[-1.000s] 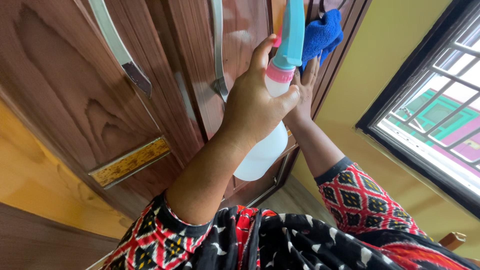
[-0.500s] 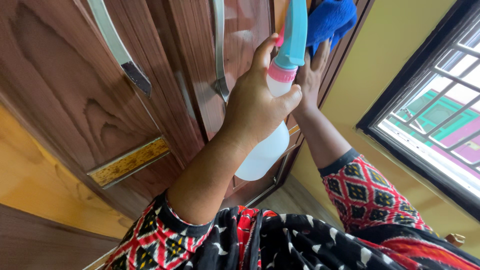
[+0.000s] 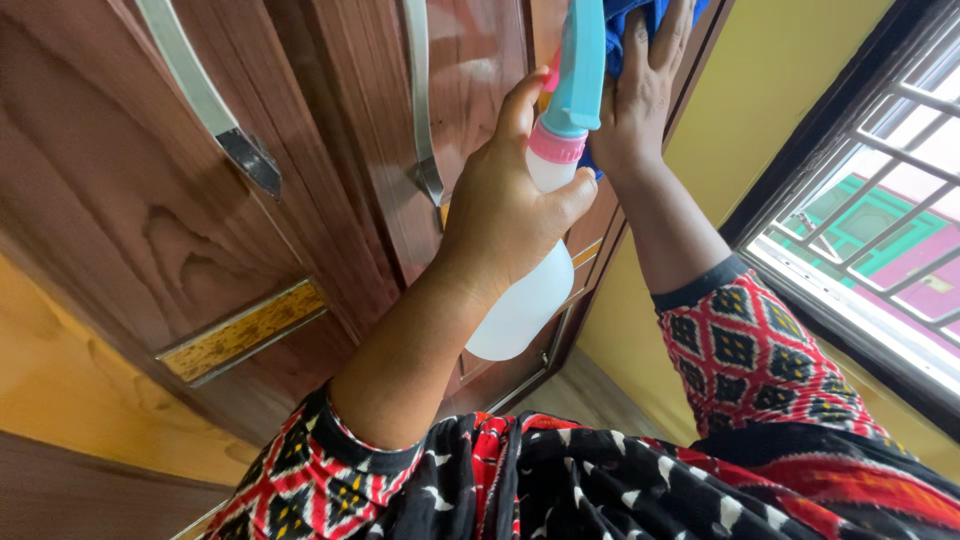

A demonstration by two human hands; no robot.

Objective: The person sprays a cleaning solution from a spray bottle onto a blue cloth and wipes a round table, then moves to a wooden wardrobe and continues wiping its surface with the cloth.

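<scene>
We face the brown wooden wardrobe doors (image 3: 330, 200), fitted with curved metal handles (image 3: 420, 100); a barred window (image 3: 880, 230) stands at right. Our left hand (image 3: 505, 215) is clenched around the white spray bottle (image 3: 525, 300), nozzle raised toward the upper door edge. Our right hand (image 3: 640, 90) presses the blue cloth (image 3: 625, 25) flat against the door; since a second ago it has travelled upward, so wiping appears to advance toward the top.

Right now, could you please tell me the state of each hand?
Left hand: closed around the white spray bottle.
Right hand: fingers spread flat, pressing the blue cloth against the wooden door.
</scene>
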